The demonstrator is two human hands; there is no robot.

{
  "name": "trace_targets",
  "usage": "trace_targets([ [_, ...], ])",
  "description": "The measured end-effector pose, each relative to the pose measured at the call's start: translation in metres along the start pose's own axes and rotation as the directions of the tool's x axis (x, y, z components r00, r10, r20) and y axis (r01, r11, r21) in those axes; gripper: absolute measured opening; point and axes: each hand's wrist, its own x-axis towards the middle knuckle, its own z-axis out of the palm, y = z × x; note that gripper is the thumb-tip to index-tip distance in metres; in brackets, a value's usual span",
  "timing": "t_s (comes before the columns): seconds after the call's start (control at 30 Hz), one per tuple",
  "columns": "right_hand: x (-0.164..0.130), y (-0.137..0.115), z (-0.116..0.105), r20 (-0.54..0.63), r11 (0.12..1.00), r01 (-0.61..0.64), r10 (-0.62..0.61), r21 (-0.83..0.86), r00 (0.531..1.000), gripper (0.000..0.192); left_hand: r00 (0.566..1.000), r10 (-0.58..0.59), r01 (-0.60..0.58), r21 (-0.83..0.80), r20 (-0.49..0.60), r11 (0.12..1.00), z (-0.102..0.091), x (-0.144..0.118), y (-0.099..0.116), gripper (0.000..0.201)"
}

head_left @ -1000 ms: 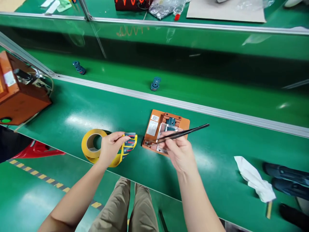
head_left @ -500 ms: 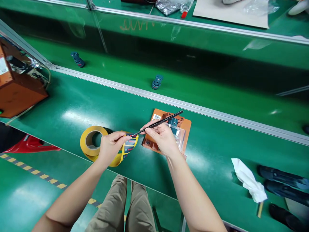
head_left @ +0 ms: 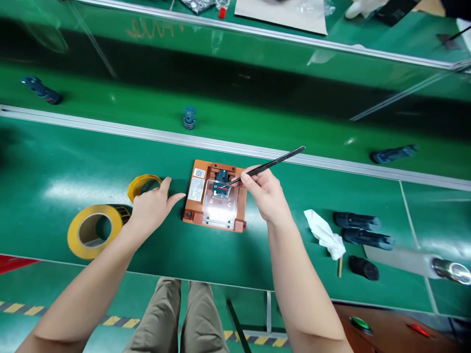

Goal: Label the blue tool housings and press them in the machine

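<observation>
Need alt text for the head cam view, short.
The right hand pinches slim black tweezers, tips on a small dark blue part seated in an orange rectangular fixture on the green bench. The left hand rests open beside a yellow label strip and a yellow tape roll.

left hand [head_left: 152,208]: open, palm down | right hand [head_left: 265,193]: fingers pinched, arm extended

Markings on the orange fixture, none legible

The orange fixture [head_left: 215,202] carries a small white QR-code sticker [head_left: 199,173] at its upper left corner and a pale label [head_left: 196,189] beneath it; print on both is too small to read.
</observation>
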Motion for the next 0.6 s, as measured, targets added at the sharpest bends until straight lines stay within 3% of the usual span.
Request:
trace_targets([
  [0.07, 0.002, 0.004, -0.01, 0.01, 1.0, 0.001, 0.0, -0.032, 1.0, 0.025, 0.998, 0.022, -0.023, -0.008, -0.063, 1.0, -0.001, -0.005, -0.004, 0.068],
  [0.13, 0.003, 0.008, -0.015, 0.026, 0.999, -0.002, 0.003, -0.044, 1.0, 0.026, 0.972, 0.055, -0.062, -0.024, -0.23, 0.998, -0.001, -0.01, -0.008, 0.066],
  [0.2, 0.005, 0.011, -0.017, 0.039, 0.999, -0.006, 0.007, -0.036, 0.999, 0.027, 0.896, 0.116, -0.155, -0.057, -0.428, 0.986, 0.001, -0.015, -0.005, 0.055],
  [0.27, 0.007, 0.012, -0.017, 0.04, 0.999, 0.009, -0.007, -0.037, 0.999, 0.028, 0.805, 0.243, -0.348, -0.099, -0.541, 0.932, 0.005, -0.022, 0.007, 0.039],
  [0.33, 0.008, 0.012, -0.017, 0.039, 0.999, 0.024, -0.023, -0.044, 0.999, 0.029, 0.722, 0.441, -0.575, -0.108, -0.534, 0.811, 0.013, -0.03, 0.027, 0.035],
  [0.4, 0.009, 0.013, -0.016, 0.036, 0.999, 0.025, -0.023, -0.041, 0.999, 0.031, 0.669, 0.586, -0.695, -0.105, -0.457, 0.711, 0.022, -0.039, 0.046, 0.046],
  [0.5, 0.008, 0.015, -0.016, 0.027, 0.999, 0.009, -0.008, -0.036, 1.0, 0.032, 0.695, 0.606, -0.687, -0.11, -0.387, 0.718, 0.037, -0.048, 0.064, 0.055],
  [0.6, 0.007, 0.018, -0.016, 0.022, 0.999, 0.019, -0.018, -0.041, 1.0, 0.03, 0.723, 0.577, -0.657, -0.119, -0.38, 0.745, 0.046, -0.05, 0.066, 0.054],
])
